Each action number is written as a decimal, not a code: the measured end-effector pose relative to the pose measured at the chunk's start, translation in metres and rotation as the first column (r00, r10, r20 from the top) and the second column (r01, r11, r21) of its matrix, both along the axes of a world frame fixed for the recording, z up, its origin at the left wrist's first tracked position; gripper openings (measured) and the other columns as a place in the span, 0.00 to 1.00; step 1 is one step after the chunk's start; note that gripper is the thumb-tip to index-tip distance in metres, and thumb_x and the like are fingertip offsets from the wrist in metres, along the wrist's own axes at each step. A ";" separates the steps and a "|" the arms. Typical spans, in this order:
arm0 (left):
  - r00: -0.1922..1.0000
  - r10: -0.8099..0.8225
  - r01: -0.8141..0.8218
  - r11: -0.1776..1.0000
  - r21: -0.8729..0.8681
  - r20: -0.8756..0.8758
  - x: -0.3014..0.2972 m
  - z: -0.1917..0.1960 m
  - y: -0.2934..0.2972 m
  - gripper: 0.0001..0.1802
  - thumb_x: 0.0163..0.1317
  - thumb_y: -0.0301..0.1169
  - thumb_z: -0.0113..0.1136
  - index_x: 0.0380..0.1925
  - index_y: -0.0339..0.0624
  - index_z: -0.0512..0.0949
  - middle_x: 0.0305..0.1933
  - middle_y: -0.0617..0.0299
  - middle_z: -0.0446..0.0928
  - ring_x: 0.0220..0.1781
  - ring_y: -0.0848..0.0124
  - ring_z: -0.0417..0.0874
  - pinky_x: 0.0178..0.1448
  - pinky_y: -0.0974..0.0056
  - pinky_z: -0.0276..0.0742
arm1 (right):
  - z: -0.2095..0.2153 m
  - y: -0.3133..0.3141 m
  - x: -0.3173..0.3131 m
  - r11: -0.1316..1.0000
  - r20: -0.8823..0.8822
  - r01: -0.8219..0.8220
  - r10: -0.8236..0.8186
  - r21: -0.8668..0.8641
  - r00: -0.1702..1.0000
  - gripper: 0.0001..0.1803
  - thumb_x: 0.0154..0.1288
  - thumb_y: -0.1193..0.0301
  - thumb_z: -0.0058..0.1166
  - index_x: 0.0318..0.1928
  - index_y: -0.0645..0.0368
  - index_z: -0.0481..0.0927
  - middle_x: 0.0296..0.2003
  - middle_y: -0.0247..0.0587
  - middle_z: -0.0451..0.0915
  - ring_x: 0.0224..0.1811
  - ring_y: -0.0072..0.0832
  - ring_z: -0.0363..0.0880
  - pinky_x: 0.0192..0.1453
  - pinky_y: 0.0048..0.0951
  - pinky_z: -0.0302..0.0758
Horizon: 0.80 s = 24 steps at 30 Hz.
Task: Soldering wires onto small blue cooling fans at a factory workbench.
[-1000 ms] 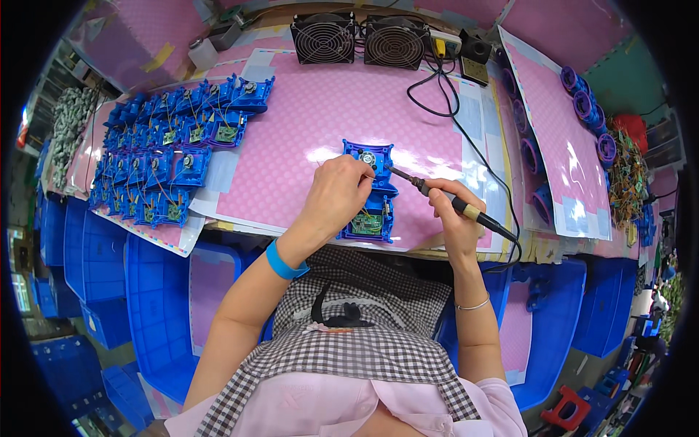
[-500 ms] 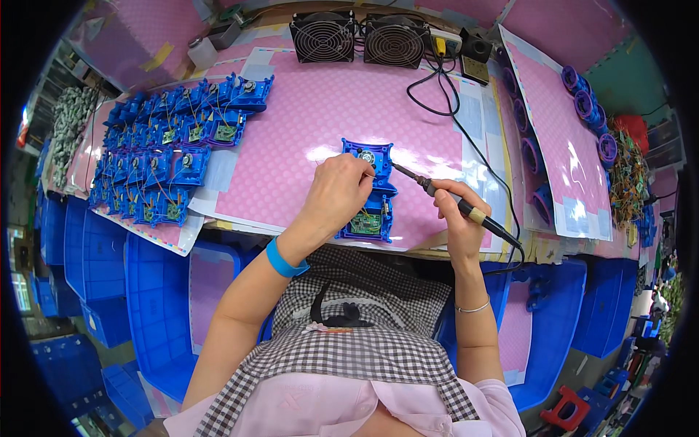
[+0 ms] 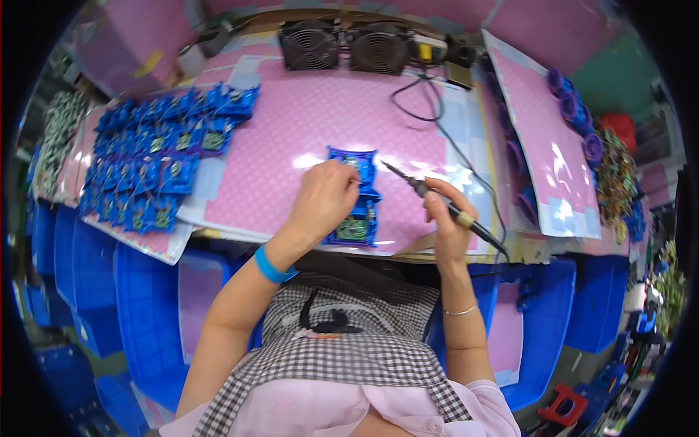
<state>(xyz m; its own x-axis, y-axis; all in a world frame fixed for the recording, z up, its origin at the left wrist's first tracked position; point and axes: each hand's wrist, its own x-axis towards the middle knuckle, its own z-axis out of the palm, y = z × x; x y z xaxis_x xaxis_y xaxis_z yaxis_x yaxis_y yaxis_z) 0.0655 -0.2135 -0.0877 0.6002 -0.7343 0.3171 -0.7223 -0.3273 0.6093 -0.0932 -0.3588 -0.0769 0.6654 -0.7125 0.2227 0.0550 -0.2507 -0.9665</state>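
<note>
My right hand grips a soldering iron by its dark handle. The iron's tip points up and left, a little to the right of a blue plastic casing and apart from it. Over the casing's left side lies my left hand, fingers pinched together; what they hold, if anything, is hidden. A round silver part in the casing's far half is mostly covered by those fingers. In the near half sits a green circuit board.
Rows of similar blue casings with wires and boards stand at the left. Two black fans are at the back. The iron's cord runs along the right. A raised pink board has purple rings beside it. Blue bins flank my lap.
The soldering iron's tip has drawn away from the casing's right edge. My left hand stays at the casing. The whole view has shifted slightly and is blurred.
</note>
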 end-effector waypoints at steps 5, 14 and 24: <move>0.963 0.268 -0.267 0.943 -0.200 -0.024 -0.013 0.033 0.033 0.04 0.55 0.24 0.62 0.31 0.38 0.83 0.26 0.55 0.73 0.27 0.62 0.74 0.32 0.60 0.69 | -0.007 -0.002 0.005 0.999 0.024 -0.022 0.023 -0.040 0.999 0.12 0.59 0.77 0.58 0.44 0.67 0.83 0.28 0.34 0.80 0.25 0.16 0.72 0.29 0.18 0.68; 0.928 0.326 -0.362 0.902 -0.235 -0.179 -0.007 0.005 0.054 0.06 0.55 0.29 0.67 0.31 0.39 0.85 0.22 0.63 0.69 0.25 0.73 0.67 0.29 0.66 0.62 | 0.003 0.008 0.004 0.995 0.038 -0.060 0.057 0.079 0.998 0.11 0.62 0.77 0.57 0.42 0.71 0.82 0.26 0.42 0.80 0.24 0.22 0.75 0.30 0.21 0.70; 0.944 0.281 -0.317 0.920 -0.230 -0.176 -0.010 0.006 0.024 0.08 0.54 0.29 0.67 0.29 0.35 0.84 0.28 0.53 0.79 0.30 0.62 0.81 0.34 0.61 0.75 | -0.006 0.012 0.005 0.994 0.027 -0.102 0.101 0.043 0.995 0.11 0.61 0.77 0.58 0.43 0.70 0.82 0.27 0.42 0.81 0.24 0.20 0.76 0.28 0.19 0.72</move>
